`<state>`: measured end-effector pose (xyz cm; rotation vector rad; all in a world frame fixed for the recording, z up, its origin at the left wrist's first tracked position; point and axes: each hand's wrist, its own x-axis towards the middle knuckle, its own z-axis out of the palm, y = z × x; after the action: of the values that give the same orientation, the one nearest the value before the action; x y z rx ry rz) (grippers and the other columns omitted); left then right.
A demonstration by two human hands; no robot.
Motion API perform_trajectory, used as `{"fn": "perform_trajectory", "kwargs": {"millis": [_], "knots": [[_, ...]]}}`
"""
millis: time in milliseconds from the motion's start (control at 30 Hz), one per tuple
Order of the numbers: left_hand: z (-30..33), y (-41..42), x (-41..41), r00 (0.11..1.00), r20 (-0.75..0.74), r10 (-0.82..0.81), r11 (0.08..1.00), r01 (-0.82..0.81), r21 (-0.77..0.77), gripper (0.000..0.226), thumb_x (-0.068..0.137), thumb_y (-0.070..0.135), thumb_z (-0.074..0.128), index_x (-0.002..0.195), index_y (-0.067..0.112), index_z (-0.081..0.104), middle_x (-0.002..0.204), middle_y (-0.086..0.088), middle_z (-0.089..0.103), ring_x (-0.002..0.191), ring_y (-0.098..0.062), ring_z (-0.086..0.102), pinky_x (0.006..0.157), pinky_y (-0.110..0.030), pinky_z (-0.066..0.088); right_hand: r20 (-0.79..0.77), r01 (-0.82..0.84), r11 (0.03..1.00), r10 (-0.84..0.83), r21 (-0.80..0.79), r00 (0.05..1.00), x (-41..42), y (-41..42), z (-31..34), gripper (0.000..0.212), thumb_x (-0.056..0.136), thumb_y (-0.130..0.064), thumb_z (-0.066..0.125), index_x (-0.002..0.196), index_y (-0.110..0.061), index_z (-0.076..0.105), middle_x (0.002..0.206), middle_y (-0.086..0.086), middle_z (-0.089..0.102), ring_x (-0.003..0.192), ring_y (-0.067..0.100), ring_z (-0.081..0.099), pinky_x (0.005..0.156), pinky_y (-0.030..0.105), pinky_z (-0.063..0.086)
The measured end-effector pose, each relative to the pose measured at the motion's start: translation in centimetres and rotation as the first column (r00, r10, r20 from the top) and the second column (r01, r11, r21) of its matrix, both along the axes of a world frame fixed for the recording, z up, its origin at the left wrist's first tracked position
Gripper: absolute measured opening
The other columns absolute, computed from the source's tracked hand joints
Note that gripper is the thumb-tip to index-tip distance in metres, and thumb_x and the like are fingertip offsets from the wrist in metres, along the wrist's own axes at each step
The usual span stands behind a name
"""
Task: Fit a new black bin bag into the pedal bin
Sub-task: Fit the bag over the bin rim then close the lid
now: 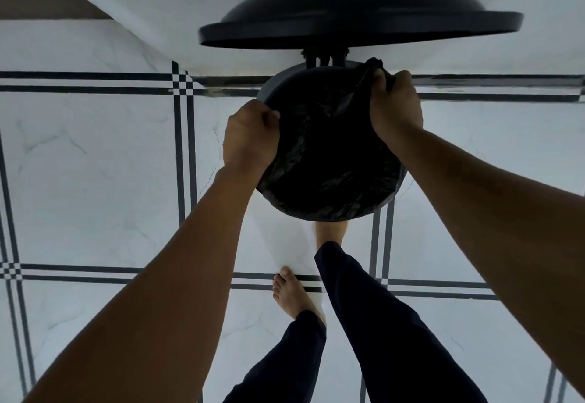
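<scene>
Both hands stretching black bin bag over open pedal bin, seen from above.

Left hand (250, 136) grips bag edge at bin's left rim; right hand (395, 108) pinches bunched bag edge at upper right rim. Black bin bag (329, 155) covers mouth of pedal bin (269, 89), centre frame. Lid (357, 22) raised, top of frame. One bare foot (330, 231) under bin's near edge, other foot (294, 295) behind on white tiled floor (95, 165).
</scene>
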<state>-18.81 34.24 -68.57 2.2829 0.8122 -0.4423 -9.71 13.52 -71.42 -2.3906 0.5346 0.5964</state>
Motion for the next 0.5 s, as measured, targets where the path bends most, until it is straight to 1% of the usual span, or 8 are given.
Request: {"fn": "perform_trajectory", "kwargs": {"millis": [67,133,200,233,300,333,400,500], "knots": [[0.3,-0.6,-0.4,0.998,0.050,-0.044,0.994,0.049,-0.097,0.023,0.097,0.035,0.047,0.110,0.023,0.062,0.081,-0.004,0.071,0.073,-0.030,0.072,0.068,-0.045,0.062,0.013,-0.017,0.999,0.017,-0.027,1.000,-0.1,0.2,0.0,0.050,0.100,-0.057,0.035,0.117,-0.013,0.050,0.112,0.005,0.065,0.100,0.028,0.060,0.084,0.041,0.047],[0.1,-1.2,-0.1,0.985,-0.035,-0.169,0.982,0.165,-0.095,0.050,0.095,0.047,0.050,0.141,0.030,0.044,0.101,-0.011,0.074,0.083,-0.035,0.073,0.074,-0.051,0.063,0.027,-0.024,0.999,0.026,-0.049,0.999,-0.2,0.4,-0.1,0.051,0.099,-0.058,0.035,0.116,-0.012,0.050,0.114,0.007,0.065,0.103,0.031,0.061,0.086,0.044,0.048],[0.0,-1.8,0.7,0.967,-0.142,-0.210,0.970,0.187,-0.157,0.061,0.094,0.048,0.054,0.148,0.029,0.034,0.106,-0.014,0.072,0.082,-0.033,0.074,0.071,-0.049,0.063,0.044,-0.023,0.997,0.026,-0.073,0.999,-0.4,0.6,0.0,0.052,0.099,-0.059,0.035,0.116,-0.012,0.050,0.116,0.008,0.066,0.107,0.033,0.062,0.089,0.046,0.049],[0.1,-2.0,1.0,0.965,-0.180,-0.190,0.967,0.152,-0.204,0.050,0.096,0.044,0.057,0.140,0.023,0.044,0.098,-0.013,0.072,0.072,-0.029,0.074,0.064,-0.041,0.063,0.050,-0.025,0.996,0.029,-0.084,0.998,-0.4,0.7,0.1,0.053,0.099,-0.059,0.035,0.117,-0.011,0.050,0.117,0.008,0.066,0.108,0.033,0.062,0.089,0.046,0.049],[0.6,-2.2,1.6,0.972,-0.226,-0.058,0.952,-0.014,-0.307,0.014,0.100,0.029,0.058,0.100,0.015,0.060,0.079,-0.012,0.070,0.050,-0.021,0.069,0.045,-0.027,0.055,0.055,-0.035,0.995,0.040,-0.097,0.998,-0.3,0.7,0.1,0.054,0.099,-0.059,0.034,0.118,-0.011,0.050,0.119,0.009,0.065,0.109,0.034,0.061,0.089,0.045,0.048],[0.9,-2.1,1.7,0.978,-0.204,0.036,0.939,-0.103,-0.329,0.017,0.101,0.023,0.057,0.086,0.014,0.059,0.074,-0.013,0.069,0.045,-0.021,0.068,0.042,-0.025,0.052,0.055,-0.042,0.994,0.047,-0.100,0.997,-0.3,0.6,0.0,0.054,0.099,-0.059,0.034,0.119,-0.011,0.050,0.119,0.009,0.065,0.109,0.034,0.062,0.088,0.045,0.048],[1.6,-1.5,1.6,0.951,-0.089,0.295,0.869,-0.306,-0.389,0.020,0.100,0.016,0.053,0.081,0.016,0.060,0.067,-0.012,0.069,0.048,-0.023,0.071,0.043,-0.028,0.055,0.058,-0.052,0.994,0.057,-0.096,0.997,-0.3,0.6,0.0,0.056,0.099,-0.061,0.033,0.118,-0.011,0.051,0.117,0.009,0.066,0.106,0.033,0.062,0.088,0.046,0.050],[1.8,0.3,1.4,0.734,0.079,0.674,0.670,-0.563,-0.484,0.019,0.098,0.006,0.045,0.086,0.012,0.058,0.073,-0.012,0.067,0.059,-0.027,0.073,0.055,-0.037,0.063,0.072,-0.050,0.995,0.056,-0.082,0.996,0.0,0.9,0.1,0.058,0.097,-0.063,0.032,0.116,-0.013,0.053,0.112,0.007,0.067,0.102,0.031,0.063,0.088,0.046,0.051]]}}
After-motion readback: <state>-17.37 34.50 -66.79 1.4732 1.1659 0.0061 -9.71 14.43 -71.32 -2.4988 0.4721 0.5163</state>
